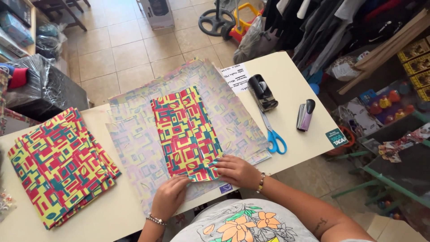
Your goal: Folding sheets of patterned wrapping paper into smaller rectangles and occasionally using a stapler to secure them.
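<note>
A large sheet of patterned wrapping paper [134, 143] lies pale side up on the cream table [295, 89]. On it rests a folded piece [184, 132] showing bright red, yellow and green shapes. My left hand [169, 196] presses the near edge of the paper, fingers on the folded piece's lower corner. My right hand [236, 170] lies flat on the folded piece's near right corner, a bead bracelet on its wrist.
A stack of folded patterned sheets [60, 166] lies at the left. Blue-handled scissors [272, 134], a black tape dispenser [262, 92], a stapler [305, 114] and a paper note [236, 77] sit to the right. Clothes and shelves crowd the right side.
</note>
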